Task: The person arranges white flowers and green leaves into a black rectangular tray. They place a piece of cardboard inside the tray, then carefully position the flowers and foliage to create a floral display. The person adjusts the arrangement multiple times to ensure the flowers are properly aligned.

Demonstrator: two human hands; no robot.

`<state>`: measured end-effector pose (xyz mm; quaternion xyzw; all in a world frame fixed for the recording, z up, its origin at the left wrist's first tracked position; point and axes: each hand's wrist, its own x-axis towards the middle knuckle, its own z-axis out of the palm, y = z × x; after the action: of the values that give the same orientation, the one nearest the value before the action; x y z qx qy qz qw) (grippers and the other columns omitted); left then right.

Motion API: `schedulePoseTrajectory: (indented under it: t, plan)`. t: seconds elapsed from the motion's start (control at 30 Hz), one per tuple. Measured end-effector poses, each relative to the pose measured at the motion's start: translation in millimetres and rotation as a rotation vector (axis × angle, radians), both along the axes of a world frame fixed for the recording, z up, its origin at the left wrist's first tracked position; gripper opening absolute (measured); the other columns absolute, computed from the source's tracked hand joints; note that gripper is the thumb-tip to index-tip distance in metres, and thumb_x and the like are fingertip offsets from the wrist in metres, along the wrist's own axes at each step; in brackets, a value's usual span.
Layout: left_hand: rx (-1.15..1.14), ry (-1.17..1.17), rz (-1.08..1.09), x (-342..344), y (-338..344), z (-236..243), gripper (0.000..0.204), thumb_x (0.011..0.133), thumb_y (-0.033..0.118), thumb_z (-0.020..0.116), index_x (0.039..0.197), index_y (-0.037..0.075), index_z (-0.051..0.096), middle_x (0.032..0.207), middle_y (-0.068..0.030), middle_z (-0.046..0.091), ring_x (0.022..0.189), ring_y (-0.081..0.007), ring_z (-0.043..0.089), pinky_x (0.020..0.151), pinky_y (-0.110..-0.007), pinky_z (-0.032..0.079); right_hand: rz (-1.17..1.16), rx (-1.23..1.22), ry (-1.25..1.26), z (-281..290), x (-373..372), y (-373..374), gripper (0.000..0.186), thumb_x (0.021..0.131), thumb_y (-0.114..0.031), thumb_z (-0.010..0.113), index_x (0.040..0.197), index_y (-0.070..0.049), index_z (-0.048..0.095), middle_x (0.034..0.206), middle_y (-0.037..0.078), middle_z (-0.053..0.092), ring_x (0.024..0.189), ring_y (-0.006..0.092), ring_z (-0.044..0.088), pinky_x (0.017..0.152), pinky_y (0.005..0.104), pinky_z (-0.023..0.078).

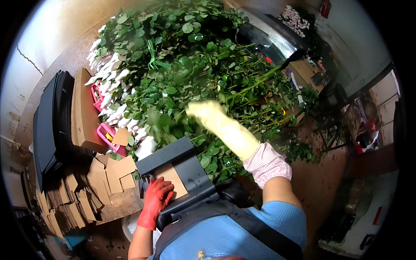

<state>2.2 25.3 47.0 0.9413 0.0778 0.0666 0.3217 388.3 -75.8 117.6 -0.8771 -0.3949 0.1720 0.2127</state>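
My left hand (158,197), in a red rubber glove, lies with its fingers over a piece of brown cardboard (177,180). That cardboard rests on a dark grey corrugated sheet (193,167) with a folded-over ridged flap, close to my body. Farther out, my right hand (208,113), in a pale yellow glove with a striped cuff, is closed over the leafy heap. Motion smears its fingertips. A bright green leafy stem (260,80) runs from it toward the upper right, and blurred leaves show at its left. White-wrapped flower heads (115,112) line the heap's left side.
A brown cardboard box (84,117) and a stack of dark sheets (54,125) stand at left. Cut cardboard pieces (106,175) pile on the table (123,208). Pink plastic holders (112,138) sit beside the flower heads. At the back right is a shiny curved metal piece (275,37).
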Motion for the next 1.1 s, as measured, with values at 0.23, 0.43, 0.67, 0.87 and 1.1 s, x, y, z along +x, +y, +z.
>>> schedulePoseTrajectory:
  t: [0.23, 0.43, 0.67, 0.87, 1.1]
  plan:
    - [-0.001, -0.012, 0.008, -2.0, -2.3, -1.0, 0.029, 0.086, 0.014, 0.083, 0.114, 0.012, 0.078, 0.122, -0.0066, 0.075, 0.13, -0.0385, 0.062, 0.118, -0.06, 0.041, -0.052, -0.455, 0.268, -46.0, -33.5, -45.0, 0.05, 0.108, -0.037, 0.059, 0.154, -0.017, 0.055, 0.154, 0.004, 0.06, 0.131, 0.0142, 0.063, 0.108, 0.0289, 0.052]
    - [-0.006, -0.011, 0.013, -5.1, -1.6, 1.9, 0.028, 0.087, 0.015, 0.081, 0.114, 0.011, 0.077, 0.123, -0.007, 0.074, 0.129, -0.0389, 0.062, 0.117, -0.061, 0.041, 0.423, -0.203, -0.79, 8.7, 13.0, 16.1, 0.052, 0.102, -0.031, 0.065, 0.151, -0.017, 0.056, 0.145, 0.006, 0.062, 0.129, 0.0221, 0.062, 0.107, 0.0391, 0.052]
    - [0.018, -0.023, -0.018, 3.7, 0.8, -6.3, 0.03, 0.085, 0.014, 0.084, 0.114, 0.014, 0.078, 0.121, -0.0055, 0.075, 0.13, -0.0386, 0.063, 0.117, -0.06, 0.041, 0.341, -0.14, -0.899, 8.1, 105.0, 127.2, 0.02, 0.094, -0.017, 0.065, 0.111, -0.016, 0.074, 0.117, 0.003, 0.073, 0.108, 0.0266, 0.069, 0.103, 0.0436, 0.053]
    - [0.031, -0.018, 0.036, -10.4, -0.7, -4.9, 0.028, 0.084, 0.013, 0.083, 0.112, 0.014, 0.078, 0.12, -0.0054, 0.076, 0.129, -0.0382, 0.063, 0.117, -0.058, 0.042, 0.271, 0.193, -0.952, 175.7, 0.5, 160.0, 0.021, 0.1, -0.01, 0.061, 0.118, -0.015, 0.069, 0.104, 0.006, 0.073, 0.09, 0.0232, 0.072, 0.081, 0.0366, 0.06]
    - [0.017, -0.04, 0.017, -5.3, -1.3, -10.2, 0.03, 0.084, 0.014, 0.083, 0.114, 0.014, 0.078, 0.122, -0.0062, 0.075, 0.131, -0.0387, 0.063, 0.118, -0.058, 0.041, 0.15, -0.505, -0.498, 100.7, 8.8, 93.7, 0.029, 0.098, -0.01, 0.063, 0.125, -0.017, 0.074, 0.099, 0.001, 0.078, 0.077, 0.0195, 0.074, 0.058, 0.0374, 0.058]
